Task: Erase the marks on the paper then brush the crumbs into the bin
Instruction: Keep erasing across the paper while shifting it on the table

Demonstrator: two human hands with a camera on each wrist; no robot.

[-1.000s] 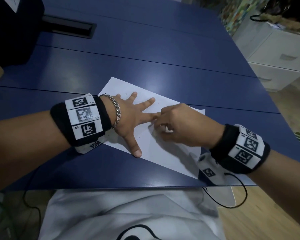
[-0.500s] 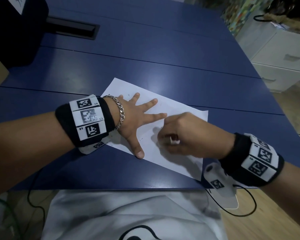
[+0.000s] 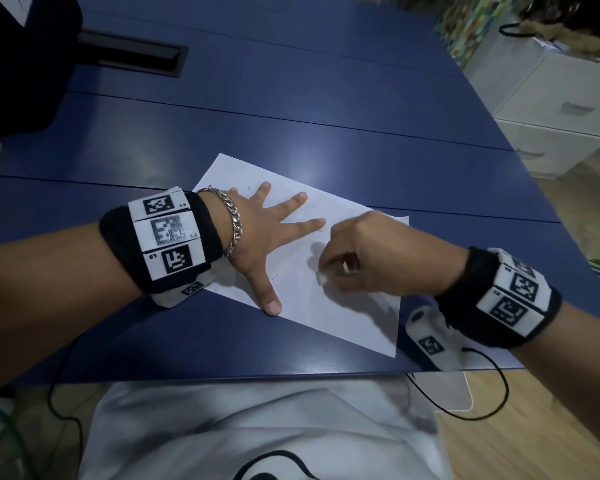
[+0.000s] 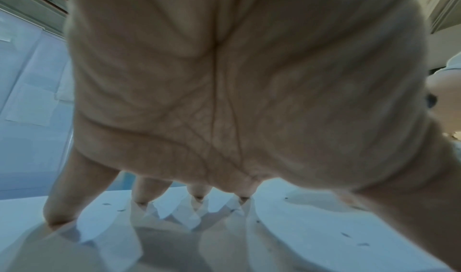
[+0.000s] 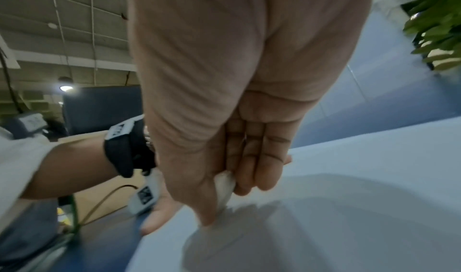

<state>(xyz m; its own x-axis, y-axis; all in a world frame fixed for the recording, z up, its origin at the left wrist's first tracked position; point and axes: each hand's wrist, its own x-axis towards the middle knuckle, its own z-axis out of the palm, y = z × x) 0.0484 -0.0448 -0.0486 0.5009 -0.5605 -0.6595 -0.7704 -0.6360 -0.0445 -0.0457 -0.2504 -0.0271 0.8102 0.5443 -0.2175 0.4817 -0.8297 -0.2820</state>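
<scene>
A white sheet of paper (image 3: 343, 306) lies slanted on the blue table (image 3: 291, 116), with small dark marks and crumbs scattered on it. My left hand (image 3: 267, 233) lies flat on the sheet's left part, fingers spread and pressing it down; the left wrist view shows the fingertips (image 4: 142, 199) on the paper (image 4: 324, 227). My right hand (image 3: 361, 258) pinches a small white eraser (image 3: 323, 277) between thumb and curled fingers and holds its tip on the middle of the sheet. In the right wrist view the eraser (image 5: 224, 187) touches the paper (image 5: 349, 197).
A black box (image 3: 21, 57) and a black cable slot (image 3: 132, 51) sit at the table's far left. White drawer cabinets (image 3: 561, 109) stand off the table to the right. The table's near edge runs just below the paper. No bin shows in any view.
My right hand with the eraser has slid down the sheet, away from the left hand's fingertips and nearer to me. The left hand stays spread on the paper.
</scene>
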